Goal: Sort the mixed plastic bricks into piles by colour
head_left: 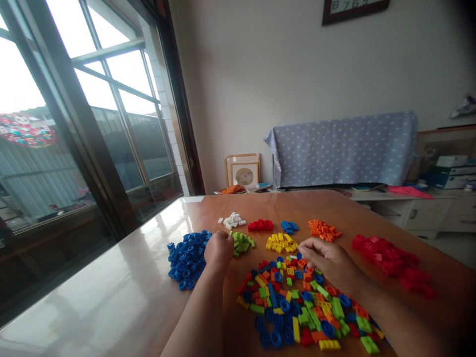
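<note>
My left hand (218, 249) is closed beside the lime-green brick pile (243, 243), its fingertips at the pile's left edge; whatever it may hold is hidden. On its other side lies a heap of blue round bricks (187, 260). My right hand (329, 258) hovers at the far edge of a mixed spread of toy bricks (293, 305), thumb and fingers pinched together. What sits between those fingertips is too small to make out. Just left of them is the yellow brick pile (281, 243).
Farther back on the brown table (178, 317) are white bricks (233, 220), red bricks (260, 225), small blue bricks (289, 227) and orange bricks (323, 230). A larger red heap (394, 263) lies at the right. Beyond stands a cabinet (424, 213).
</note>
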Action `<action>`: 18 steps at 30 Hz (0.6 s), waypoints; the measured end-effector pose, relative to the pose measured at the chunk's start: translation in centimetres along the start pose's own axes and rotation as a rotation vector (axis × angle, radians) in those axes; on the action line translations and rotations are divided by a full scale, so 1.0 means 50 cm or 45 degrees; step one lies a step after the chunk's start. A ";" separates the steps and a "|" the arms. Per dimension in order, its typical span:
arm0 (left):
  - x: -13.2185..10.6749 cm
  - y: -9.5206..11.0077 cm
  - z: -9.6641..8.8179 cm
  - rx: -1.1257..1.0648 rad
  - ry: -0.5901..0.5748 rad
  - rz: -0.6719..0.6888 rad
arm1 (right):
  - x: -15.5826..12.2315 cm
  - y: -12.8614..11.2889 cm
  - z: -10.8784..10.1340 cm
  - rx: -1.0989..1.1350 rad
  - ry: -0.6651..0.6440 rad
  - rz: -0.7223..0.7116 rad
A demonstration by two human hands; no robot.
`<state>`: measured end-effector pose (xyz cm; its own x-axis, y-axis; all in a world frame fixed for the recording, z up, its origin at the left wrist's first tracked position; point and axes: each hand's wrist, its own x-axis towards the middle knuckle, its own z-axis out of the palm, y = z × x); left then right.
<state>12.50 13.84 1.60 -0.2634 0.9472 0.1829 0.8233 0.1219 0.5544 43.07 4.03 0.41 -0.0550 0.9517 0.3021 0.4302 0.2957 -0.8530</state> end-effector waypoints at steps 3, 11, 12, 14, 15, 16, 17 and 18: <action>0.004 -0.003 0.006 0.096 -0.040 -0.031 | -0.001 -0.005 -0.001 -0.009 0.004 -0.015; 0.010 -0.009 0.010 0.063 -0.087 0.016 | -0.002 -0.019 -0.002 -0.020 0.003 -0.030; 0.009 -0.009 0.009 0.045 -0.089 0.025 | -0.002 -0.018 -0.002 -0.023 0.007 -0.034; 0.008 -0.009 0.007 0.003 -0.091 0.038 | -0.003 -0.017 -0.002 -0.032 0.010 -0.040; 0.007 -0.009 0.007 -0.020 -0.092 0.043 | -0.003 -0.017 -0.002 -0.036 0.015 -0.042; 0.006 -0.009 0.006 -0.045 -0.092 0.047 | -0.003 -0.017 -0.003 -0.039 0.017 -0.041; 0.006 -0.009 0.005 -0.070 -0.090 0.049 | -0.003 -0.017 -0.003 -0.040 0.021 -0.039; 0.007 -0.010 0.005 -0.099 -0.085 0.051 | -0.003 -0.017 -0.003 -0.040 0.024 -0.036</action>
<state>12.13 14.17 1.18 -0.1950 0.9688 0.1531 0.7905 0.0628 0.6092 42.86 3.64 1.14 -0.0504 0.9411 0.3343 0.4568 0.3194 -0.8303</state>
